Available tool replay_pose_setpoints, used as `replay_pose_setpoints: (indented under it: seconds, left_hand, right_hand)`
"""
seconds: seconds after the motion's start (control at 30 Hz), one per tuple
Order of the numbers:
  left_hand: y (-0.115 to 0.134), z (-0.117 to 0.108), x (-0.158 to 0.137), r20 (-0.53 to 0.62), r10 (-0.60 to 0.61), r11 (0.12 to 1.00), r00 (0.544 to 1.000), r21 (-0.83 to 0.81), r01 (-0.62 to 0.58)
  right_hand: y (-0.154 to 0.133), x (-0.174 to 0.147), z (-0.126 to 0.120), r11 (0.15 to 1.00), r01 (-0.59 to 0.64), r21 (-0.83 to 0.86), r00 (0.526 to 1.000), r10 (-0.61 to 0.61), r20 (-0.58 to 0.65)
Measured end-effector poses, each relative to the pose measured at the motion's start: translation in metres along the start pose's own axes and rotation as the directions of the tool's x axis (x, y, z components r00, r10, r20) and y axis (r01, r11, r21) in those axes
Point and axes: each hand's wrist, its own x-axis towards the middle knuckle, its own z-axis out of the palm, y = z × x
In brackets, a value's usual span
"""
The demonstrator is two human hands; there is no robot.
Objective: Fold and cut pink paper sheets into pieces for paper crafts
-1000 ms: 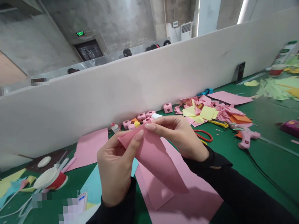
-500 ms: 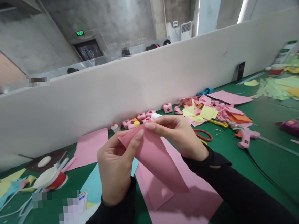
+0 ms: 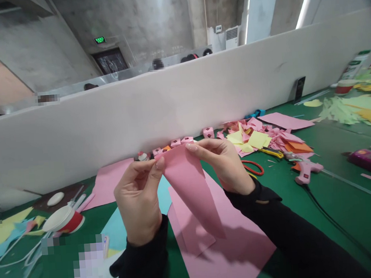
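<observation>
A piece of pink paper hangs between my two hands, held by its upper edge and curving down toward me. My left hand pinches its top left corner between thumb and fingers. At the top right corner, my right hand grips the same edge with thumb and forefinger. Beneath it, a larger pink sheet lies on the green table, with a smaller pink piece on top. Just beyond my hands stand several small pink folded paper cubes. Red-handled scissors lie beside my right wrist, partly hidden.
On the right are a pink glue gun with its cord, a yellow cutter and a heap of paper scraps. To the left lie a paper cup, a phone and blue paper. A white partition closes the back.
My left hand has moved left and slightly down along the paper's top edge, so my hands are farther apart. The paper's upper edge is spread wider and its lower end has swung slightly left.
</observation>
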Motion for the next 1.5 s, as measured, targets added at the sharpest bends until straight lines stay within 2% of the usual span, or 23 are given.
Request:
replay_pose_setpoints:
  seconds: [0.23, 0.37, 0.73, 0.83, 0.9, 1.0, 1.07, 1.33, 1.5]
  left_hand:
    - [0.001, -0.003, 0.001, 0.028, 0.008, 0.992, 1.0, 0.126, -0.012]
    - [0.003, -0.004, 0.002, 0.041, -0.032, 0.995, 0.999, 0.093, 0.028]
    - [-0.003, -0.006, 0.002, -0.062, 0.07, 0.975, 0.996, 0.213, -0.055]
    - [-0.001, -0.005, 0.003, -0.031, 0.014, 0.987, 0.999, 0.159, -0.009]
    - [0.0, -0.005, 0.005, 0.05, -0.071, 0.994, 0.996, 0.087, 0.066]
    - [0.0, -0.007, 0.007, 0.187, -0.211, 0.978, 0.959, 0.044, 0.206]
    - [-0.002, -0.01, 0.009, 0.225, -0.26, 0.965, 0.939, 0.084, 0.247]
    - [-0.01, -0.015, 0.015, 0.199, -0.276, 0.953, 0.94, 0.185, 0.241]
    - [-0.011, -0.016, 0.017, 0.143, -0.286, 0.946, 0.947, 0.199, 0.256]
  right_hand:
    - [0.003, 0.001, -0.001, 1.0, 0.018, 0.001, 1.0, -0.018, 0.007]
    - [0.001, -0.001, 0.0, 1.0, 0.03, -0.003, 0.999, -0.03, 0.025]
    - [0.003, -0.004, 0.004, 0.995, 0.048, -0.09, 0.999, -0.046, 0.02]
    - [0.001, -0.004, 0.003, 0.996, 0.034, -0.076, 0.999, -0.034, -0.002]
    - [0.001, -0.003, 0.002, 0.998, 0.032, -0.05, 0.999, -0.032, -0.005]
    - [0.001, -0.001, 0.0, 1.0, 0.023, -0.014, 1.0, -0.023, -0.009]
    - [0.001, -0.001, 0.0, 1.0, 0.008, -0.014, 1.0, -0.008, -0.014]
    - [0.003, 0.001, -0.001, 0.999, -0.04, -0.018, 0.999, 0.04, 0.019]
    - [0.0, 0.002, -0.003, 0.998, -0.066, -0.018, 0.99, 0.067, 0.125]
